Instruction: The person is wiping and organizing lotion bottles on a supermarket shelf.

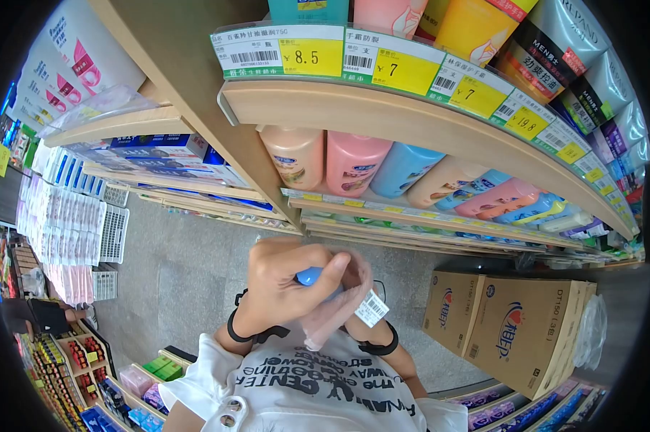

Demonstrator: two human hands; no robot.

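In the middle of the view, in front of my chest, my left hand is closed with its thumb bent over the fingers. It grips a blue object with a rounded end, whose rest is hidden in the fist. Dusky pink, thin-looking fabric hangs beside the thumb and touches this hand. A white barcode tag sticks out at the fabric's right edge. My right forearm comes up from the lower right. Behind the fabric and the left hand, my right hand is hidden.
Ahead stands a shop shelf with price labels, tubes and pastel pump bottles. Cardboard cartons stand on the floor at right. White baskets with packs line the left. Behind them, part of another person shows.
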